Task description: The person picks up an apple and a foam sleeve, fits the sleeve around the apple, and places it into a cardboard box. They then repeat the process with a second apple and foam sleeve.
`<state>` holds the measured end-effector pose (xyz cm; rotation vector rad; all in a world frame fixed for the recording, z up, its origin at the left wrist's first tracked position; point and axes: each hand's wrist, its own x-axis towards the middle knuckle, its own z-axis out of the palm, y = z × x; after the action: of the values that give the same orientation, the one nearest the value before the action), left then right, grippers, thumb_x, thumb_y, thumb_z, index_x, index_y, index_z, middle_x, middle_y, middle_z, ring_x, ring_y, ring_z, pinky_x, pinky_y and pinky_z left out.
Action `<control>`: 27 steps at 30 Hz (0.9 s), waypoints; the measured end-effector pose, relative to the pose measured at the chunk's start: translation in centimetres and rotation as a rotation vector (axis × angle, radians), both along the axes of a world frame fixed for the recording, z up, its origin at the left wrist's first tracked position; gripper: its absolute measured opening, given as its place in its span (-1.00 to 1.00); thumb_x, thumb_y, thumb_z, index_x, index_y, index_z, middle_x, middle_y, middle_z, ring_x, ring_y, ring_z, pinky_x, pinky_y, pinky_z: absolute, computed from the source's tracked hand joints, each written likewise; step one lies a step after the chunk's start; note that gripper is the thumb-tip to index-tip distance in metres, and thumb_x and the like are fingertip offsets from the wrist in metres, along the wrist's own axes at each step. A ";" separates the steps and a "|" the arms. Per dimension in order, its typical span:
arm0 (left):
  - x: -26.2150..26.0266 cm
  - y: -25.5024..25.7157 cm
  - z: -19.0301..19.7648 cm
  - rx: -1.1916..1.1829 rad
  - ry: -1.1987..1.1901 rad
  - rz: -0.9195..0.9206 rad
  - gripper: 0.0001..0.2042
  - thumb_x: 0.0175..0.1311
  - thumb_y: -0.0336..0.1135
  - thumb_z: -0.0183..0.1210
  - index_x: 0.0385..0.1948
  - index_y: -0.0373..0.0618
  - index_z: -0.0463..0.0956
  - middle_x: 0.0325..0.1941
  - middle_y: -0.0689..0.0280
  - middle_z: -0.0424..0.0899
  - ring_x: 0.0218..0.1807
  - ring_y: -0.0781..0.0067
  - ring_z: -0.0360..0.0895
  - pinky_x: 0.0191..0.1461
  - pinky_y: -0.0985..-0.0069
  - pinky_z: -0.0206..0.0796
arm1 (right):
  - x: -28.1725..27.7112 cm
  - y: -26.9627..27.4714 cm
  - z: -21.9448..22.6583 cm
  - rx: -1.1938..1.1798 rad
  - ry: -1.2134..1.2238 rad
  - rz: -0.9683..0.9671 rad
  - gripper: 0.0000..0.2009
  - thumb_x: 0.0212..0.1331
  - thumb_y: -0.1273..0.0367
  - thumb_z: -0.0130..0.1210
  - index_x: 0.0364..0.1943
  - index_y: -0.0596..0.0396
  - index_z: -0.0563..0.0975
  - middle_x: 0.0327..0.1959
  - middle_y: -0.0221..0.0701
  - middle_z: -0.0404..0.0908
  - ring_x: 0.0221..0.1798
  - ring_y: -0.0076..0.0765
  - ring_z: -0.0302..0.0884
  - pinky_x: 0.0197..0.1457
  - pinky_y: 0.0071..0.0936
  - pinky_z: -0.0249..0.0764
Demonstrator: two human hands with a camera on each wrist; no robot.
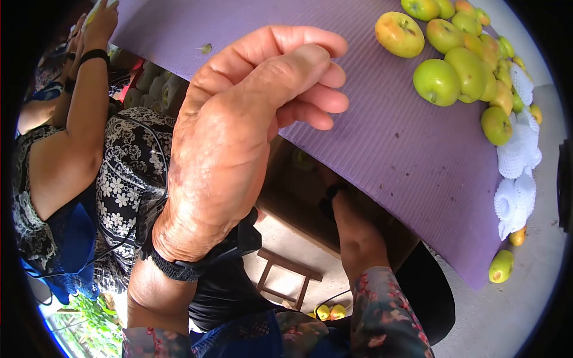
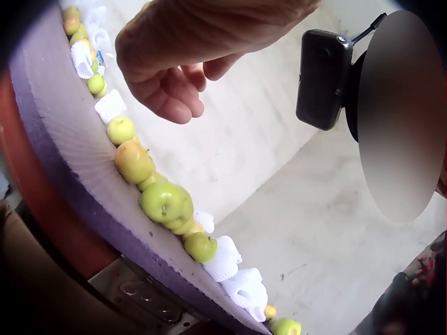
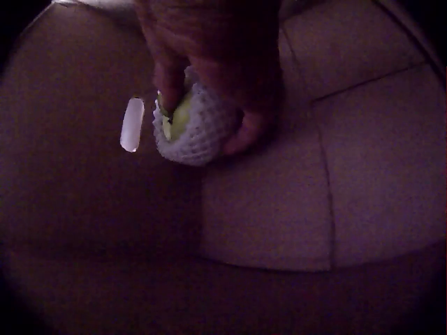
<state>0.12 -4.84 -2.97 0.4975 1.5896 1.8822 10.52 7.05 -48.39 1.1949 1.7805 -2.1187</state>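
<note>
One left grip [image 1: 224, 131], one right grip [image 3: 227, 59], one box [image 3: 265, 216], one stool [image 1: 290, 267], many apples [image 1: 437, 82]
On and beside the one tabletop [image 1: 382, 131] I count more than fifteen apples, but they overlap, so the exact number cannot be told; of white nets [image 1: 514, 203] there are at least three, also overlapping. One leaf [image 1: 206, 48] lies there. In the box is one netted apple [image 3: 183, 115]. Near the stool, at least two apples are seen. One camera [image 2: 325, 80] also shows.
</note>
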 end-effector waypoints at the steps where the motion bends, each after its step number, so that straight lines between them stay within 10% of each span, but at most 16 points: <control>1: 0.1 0.2 0.0 -0.008 0.010 0.007 -0.66 0.42 -0.16 0.01 0.02 -0.22 0.49 -0.23 0.31 0.63 -0.27 0.52 0.56 -0.21 0.62 0.39 | 0.0 -0.1 0.0 0.000 -0.003 0.001 -0.39 0.03 0.25 0.28 0.22 0.06 0.36 0.13 -0.26 0.43 0.08 -0.23 0.46 0.01 -0.28 0.52; 27: 0.4 0.9 -0.2 -0.022 0.022 -0.017 -0.68 0.44 -0.21 0.00 -0.01 -0.29 0.52 -0.26 0.26 0.64 -0.25 0.49 0.61 -0.13 0.57 0.44 | -1.5 0.6 -1.3 0.082 -0.014 0.008 -0.43 0.05 0.28 0.24 0.19 0.08 0.39 0.14 -0.19 0.44 0.12 -0.13 0.44 0.09 -0.24 0.47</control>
<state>0.48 -3.90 -3.14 0.5228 1.6135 1.8511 9.02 7.67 -49.67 1.2167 1.8801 -2.0462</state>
